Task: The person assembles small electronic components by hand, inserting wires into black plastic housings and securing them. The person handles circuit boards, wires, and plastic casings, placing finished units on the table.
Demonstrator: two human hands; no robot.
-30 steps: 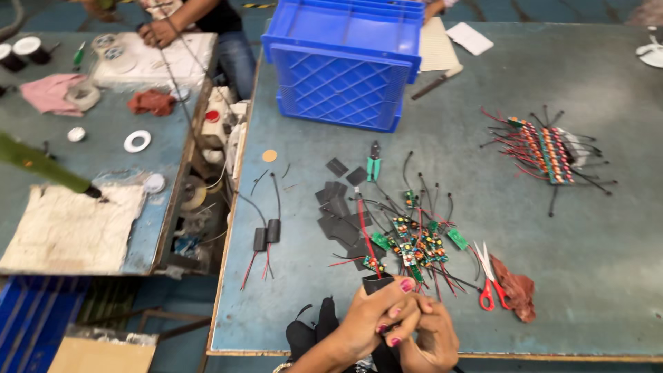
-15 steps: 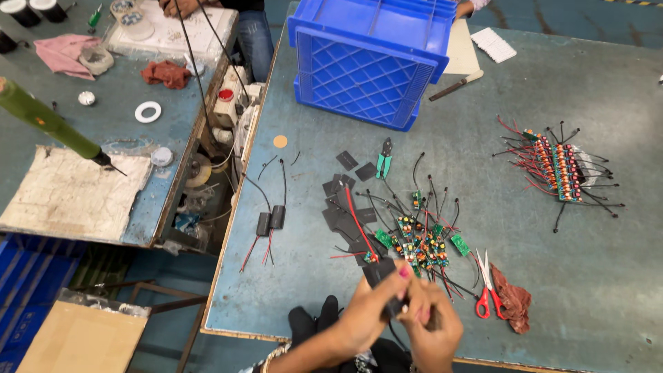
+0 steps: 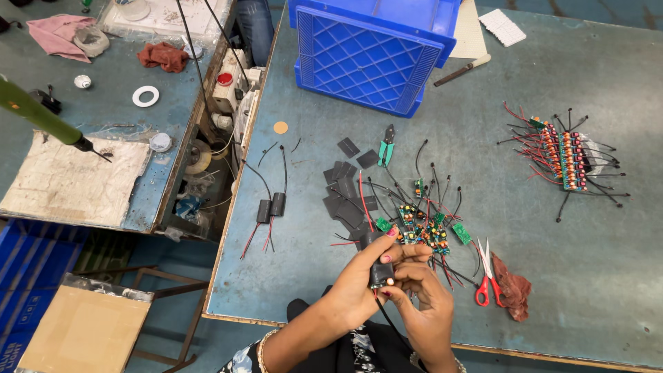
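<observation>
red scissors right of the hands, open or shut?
Open. The red-handled scissors lie flat on the table beside a brown rag; the two blades spread apart in a narrow V away from the handles.

A small black sleeved module (image 3: 379,266) sits upright between both hands, above the table's near edge. Red and black wires trail from its lower end, and its top end pokes out above the fingers.
</observation>
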